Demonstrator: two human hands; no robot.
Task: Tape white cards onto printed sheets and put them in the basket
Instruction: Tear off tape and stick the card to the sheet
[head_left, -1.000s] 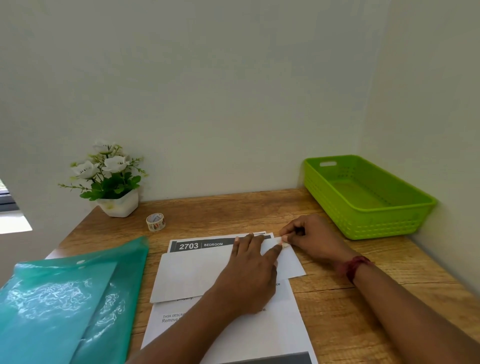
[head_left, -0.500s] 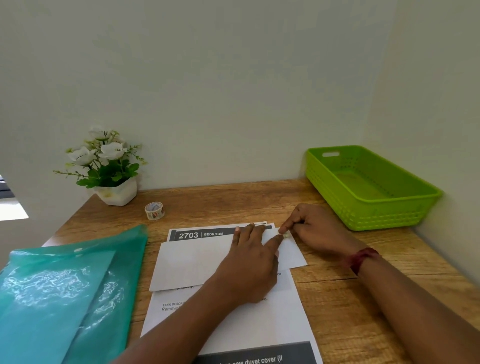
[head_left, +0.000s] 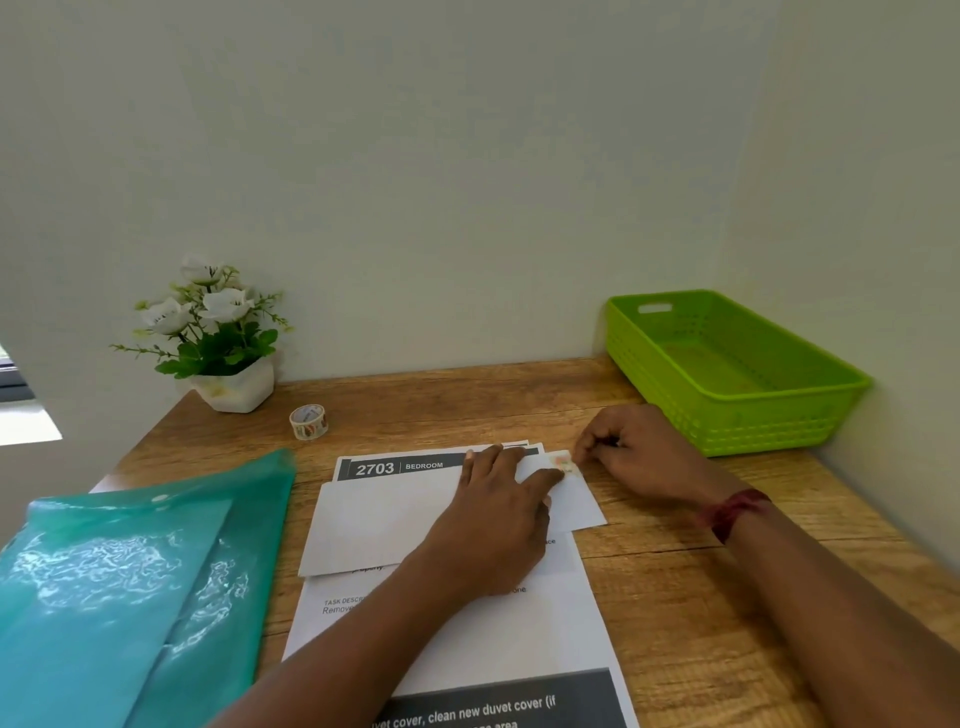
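Note:
A white card lies across the top of a printed sheet headed "2703 BEDROOM" on the wooden table. My left hand lies flat on the card, its fingers straight, the thumb touching a small patterned piece of tape at the card's upper right corner. My right hand, fingers curled, pinches the right end of that tape piece. The green basket stands at the back right, with nothing visible inside it.
A roll of patterned tape stands behind the sheet. A white pot of white flowers sits at the back left. Teal plastic folders cover the left of the table. Walls close in behind and to the right.
My right hand has shifted slightly right, uncovering the patterned tape piece at the card's corner. The camera has tilted a little. My left hand stays on the card.

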